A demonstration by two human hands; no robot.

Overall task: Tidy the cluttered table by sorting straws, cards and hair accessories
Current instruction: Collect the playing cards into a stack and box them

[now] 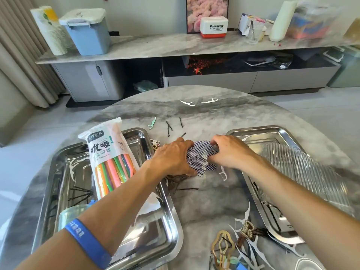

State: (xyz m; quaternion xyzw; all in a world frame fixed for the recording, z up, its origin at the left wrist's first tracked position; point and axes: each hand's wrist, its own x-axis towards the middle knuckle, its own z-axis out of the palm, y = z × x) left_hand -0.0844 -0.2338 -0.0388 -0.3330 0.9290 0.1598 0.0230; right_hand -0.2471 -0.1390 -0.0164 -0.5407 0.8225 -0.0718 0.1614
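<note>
Playing cards (200,158) with a blue-and-white lattice back lie in a loose pile at the middle of the marble table. My left hand (171,158) presses on their left side and my right hand (229,152) pinches their right edge; both grip the pile. A bag of coloured straws (110,156) leans in the left steel tray (161,221). Black bobby pins (169,127) lie beyond the cards. Gold and brown hair clips (224,248) sit near the front edge.
The right steel tray (259,131) holds a ribbed clear lid (303,172) and bobby pins. White floss picks (188,103) lie scattered at the far side, beside the cards and at the front. A clear cup (72,215) stands in the left tray.
</note>
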